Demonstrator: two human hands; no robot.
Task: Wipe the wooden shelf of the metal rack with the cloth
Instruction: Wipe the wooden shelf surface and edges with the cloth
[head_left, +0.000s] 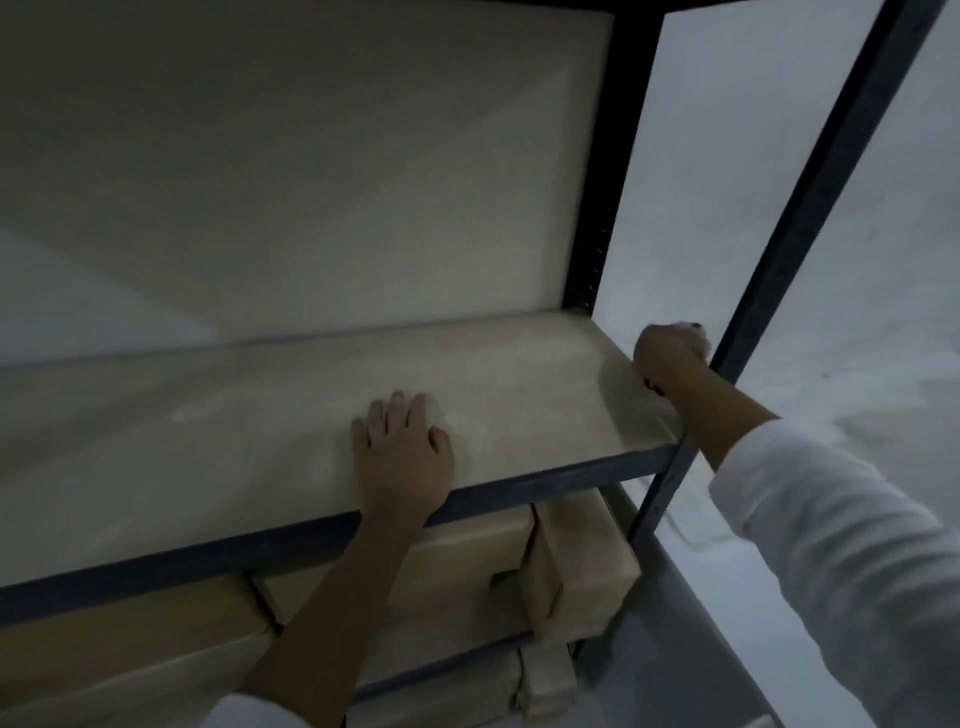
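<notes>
Resting flat and open near the wooden shelf's (260, 452) front edge, the left hand (400, 457) is empty; the right hand (670, 358), fisted at the right edge, grips something unclear.

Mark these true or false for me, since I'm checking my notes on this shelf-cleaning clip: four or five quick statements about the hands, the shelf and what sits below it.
1. The left hand lies flat, fingers spread, on the pale wooden shelf. True.
2. The right hand rests in the middle of the shelf. False: it is at the shelf's right end, beside the dark metal rack post.
3. Brown cardboard boxes sit on the level below. True.
4. Jars stand on the wooden shelf. False: only the hands are on it.
5. The cloth is plainly spread under the left hand. False: no cloth shows there; whatever the closed right hand holds is too blurred to tell.
</notes>
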